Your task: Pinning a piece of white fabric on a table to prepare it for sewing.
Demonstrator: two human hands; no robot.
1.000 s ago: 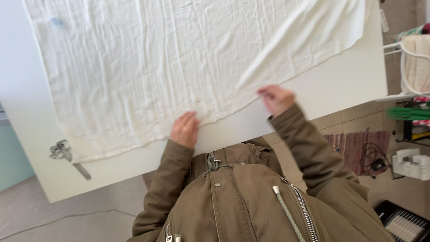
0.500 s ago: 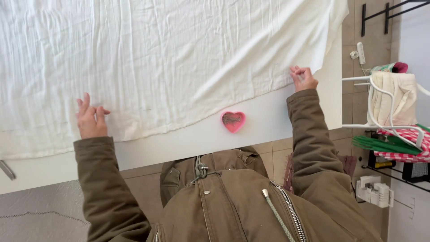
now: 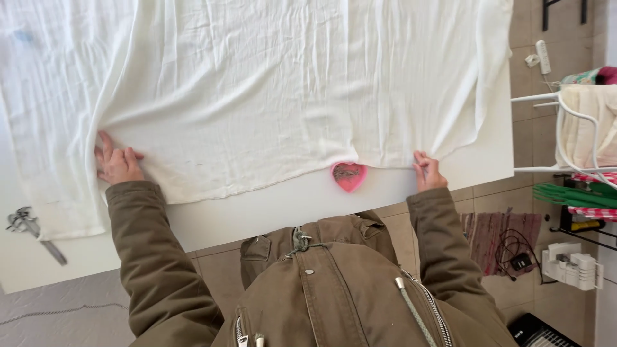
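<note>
A large white cloth (image 3: 270, 83) covers most of the white table (image 3: 276, 205). My left hand (image 3: 116, 162) grips the cloth's near edge on the left, where a fold rises from the table. My right hand (image 3: 428, 172) pinches the near edge on the right, and the cloth bunches into creases above it. A pink heart-shaped dish (image 3: 349, 175) with pins in it sits at the cloth's edge between my hands, closer to the right one.
Scissors (image 3: 29, 230) lie near the table's left front corner. A white wire chair with folded fabric (image 3: 588, 122) stands to the right. Cables, a striped rug and a power strip (image 3: 569, 265) lie on the tiled floor at right.
Both hands have pulled the cloth's near edge inward and toward me, raising folds. My right hand came down and back from the far right; the cloth's edge now touches the heart dish.
</note>
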